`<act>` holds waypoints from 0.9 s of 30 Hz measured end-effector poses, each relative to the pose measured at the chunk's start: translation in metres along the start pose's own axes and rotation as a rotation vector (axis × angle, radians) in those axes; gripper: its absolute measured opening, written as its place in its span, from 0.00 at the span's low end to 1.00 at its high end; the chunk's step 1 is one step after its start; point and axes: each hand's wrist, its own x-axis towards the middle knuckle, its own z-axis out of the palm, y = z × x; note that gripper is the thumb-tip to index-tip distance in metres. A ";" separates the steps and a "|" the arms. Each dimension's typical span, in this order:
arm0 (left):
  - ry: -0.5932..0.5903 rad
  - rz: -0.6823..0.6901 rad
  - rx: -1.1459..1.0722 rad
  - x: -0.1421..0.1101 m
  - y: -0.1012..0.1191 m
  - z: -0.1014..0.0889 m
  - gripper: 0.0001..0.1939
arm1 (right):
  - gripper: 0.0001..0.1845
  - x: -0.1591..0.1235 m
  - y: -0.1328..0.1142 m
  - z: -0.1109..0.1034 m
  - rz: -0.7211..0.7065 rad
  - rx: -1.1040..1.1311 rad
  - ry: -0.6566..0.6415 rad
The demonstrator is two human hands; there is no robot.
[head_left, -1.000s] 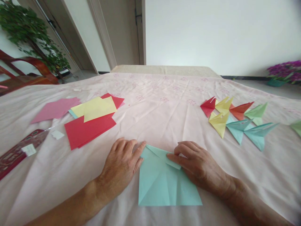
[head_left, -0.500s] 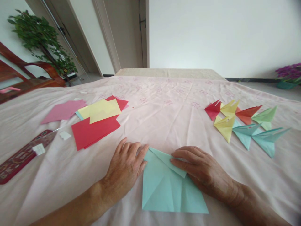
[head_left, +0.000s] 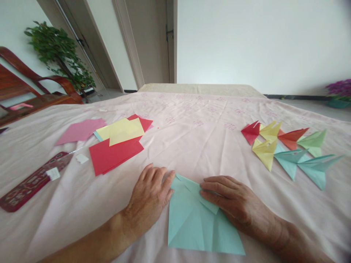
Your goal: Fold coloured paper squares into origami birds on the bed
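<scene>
A light-blue sheet of paper (head_left: 199,223) with crease lines lies on the cloth in front of me. A narrow flap is folded down along its slanting upper right edge. My left hand (head_left: 153,191) grips the upper left corner, thumb and forefinger on the paper. Over the flap, my right hand (head_left: 233,197) has its fingers together and pinches the folded edge; the hand hides part of the paper's right side. Folded paper shapes stand to the right, among them a red one (head_left: 251,133), an orange one (head_left: 293,138) and light-blue ones (head_left: 318,170).
Left of my hands lie red sheets (head_left: 116,155), yellow sheets (head_left: 126,130) and pink sheets (head_left: 80,131). A dark red printed packet (head_left: 30,186) and a white scrap (head_left: 82,158) are nearby. The pink cloth (head_left: 181,149) is wrinkled. Beyond are a wooden chair (head_left: 41,84) and a plant (head_left: 55,47).
My view has shifted slightly, so everything sits a little lower and further right. Both hands stay on the light-blue paper; its flap looks slightly different beside my right fingers.
</scene>
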 end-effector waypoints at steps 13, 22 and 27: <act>0.010 0.110 -0.033 0.006 -0.002 0.002 0.15 | 0.18 -0.004 -0.019 -0.010 0.032 -0.087 -0.104; -0.009 0.037 0.200 0.009 0.026 -0.001 0.05 | 0.14 0.015 -0.063 -0.010 0.280 -0.277 -0.180; 0.003 0.056 0.231 0.007 0.026 0.000 0.06 | 0.16 0.016 -0.083 -0.005 0.341 -0.461 -0.151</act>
